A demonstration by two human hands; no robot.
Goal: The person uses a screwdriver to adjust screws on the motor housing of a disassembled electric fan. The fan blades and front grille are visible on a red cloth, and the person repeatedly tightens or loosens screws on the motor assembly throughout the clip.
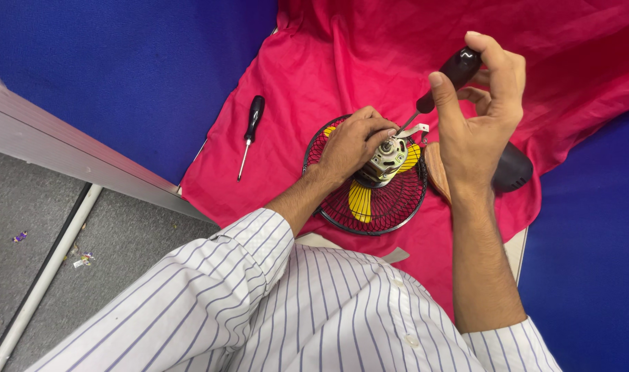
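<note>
Head view: 1 camera looking down at both hands over a red cloth [369, 76].
Left hand [352, 141]: at frame centre, fingers pressed together, clamping the motor [389, 157].
Right hand [476, 114]: upper right, fingers pinching a black-handled screwdriver [444, 83], tip angling down at the motor top.
Motor: sitting on the black fan grille [369, 207] with yellow blades [360, 200], centre of frame.
Spare screwdriver [250, 134]: lying left on the cloth, well apart.
Dark housing [513, 169]: lying right, behind the right wrist.
Risk: the tip is likely slipping off the screw if tilted, striking the left fingers or the windings.
Packages, labels, signs: 0 showing; only small litter bits [83, 259] at lower left on the grey floor.
</note>
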